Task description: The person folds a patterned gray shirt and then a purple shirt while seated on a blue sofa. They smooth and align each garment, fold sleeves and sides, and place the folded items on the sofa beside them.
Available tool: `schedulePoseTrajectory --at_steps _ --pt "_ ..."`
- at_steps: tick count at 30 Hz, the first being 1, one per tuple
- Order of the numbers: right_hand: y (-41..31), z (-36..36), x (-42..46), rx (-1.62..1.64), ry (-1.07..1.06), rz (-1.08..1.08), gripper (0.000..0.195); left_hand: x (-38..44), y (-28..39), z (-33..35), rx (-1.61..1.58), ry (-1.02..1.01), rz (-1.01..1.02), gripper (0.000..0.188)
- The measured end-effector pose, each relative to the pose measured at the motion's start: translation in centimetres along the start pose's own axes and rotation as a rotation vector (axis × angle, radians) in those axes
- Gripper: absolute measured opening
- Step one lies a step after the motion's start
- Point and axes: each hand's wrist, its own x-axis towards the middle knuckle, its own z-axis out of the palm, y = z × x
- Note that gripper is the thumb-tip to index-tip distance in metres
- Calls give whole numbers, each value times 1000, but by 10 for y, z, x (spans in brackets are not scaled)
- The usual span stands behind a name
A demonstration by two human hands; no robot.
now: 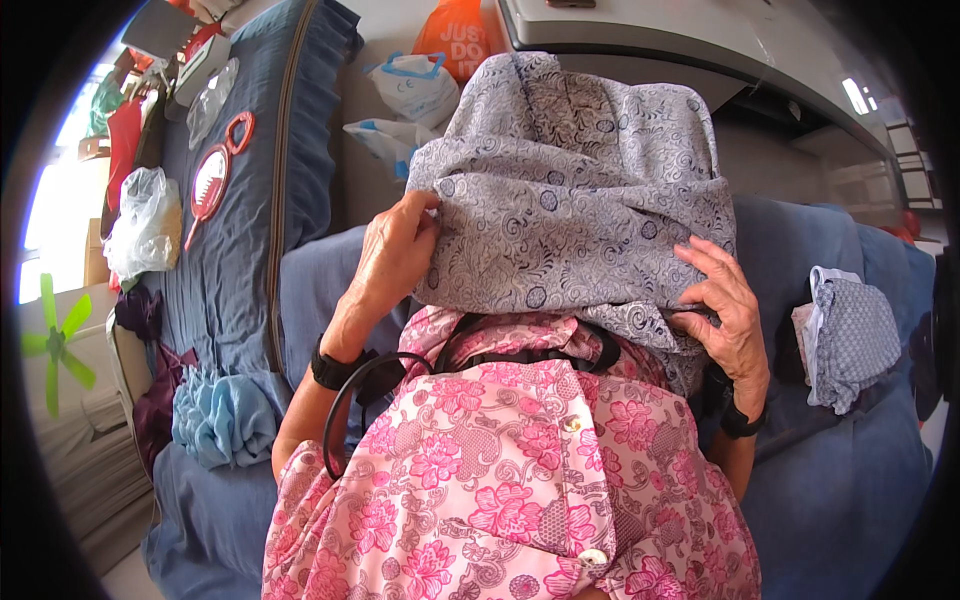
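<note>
A grey paisley-patterned cloth garment lies over my lap in loose layers, with a fold running across it. At its left edge my left hand pinches the fabric between thumb and fingers. On the right side my right hand rests with spread, curved fingers on the cloth; its thumb is near a turned-up lower corner. Whether the right fingers grip any fabric cannot be told. Both wrists wear black bands.
I sit on a blue-covered sofa. Folded clothes lie at right; a light blue cloth, a red-framed hand mirror or paddle-like item and a clear plastic bag lie at left. Bags stand ahead beside a grey-topped table.
</note>
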Motion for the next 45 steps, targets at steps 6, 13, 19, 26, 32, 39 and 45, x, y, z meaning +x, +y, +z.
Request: schedulePoseTrajectory --at_steps 6,13,19,26,32,39,45 --pt "4 -5 -1 55 5 48 30 3 15 -18 -63 203 -82 26" --pt "3 0 -4 41 21 63 26 4 19 -28 84 315 34 26" --pt "0 0 -5 23 25 63 23 11 34 -36 80 428 51 24" --pt "3 0 -7 198 159 153 22 11 -22 9 67 157 -59 24" --pt "16 -7 -11 155 405 272 15 7 -23 5 -191 220 -45 28" --pt "35 14 -13 -16 352 349 26 1 -12 17 73 132 -23 77" --pt "81 39 -36 416 451 486 39 -1 -30 27 -346 22 -235 84"
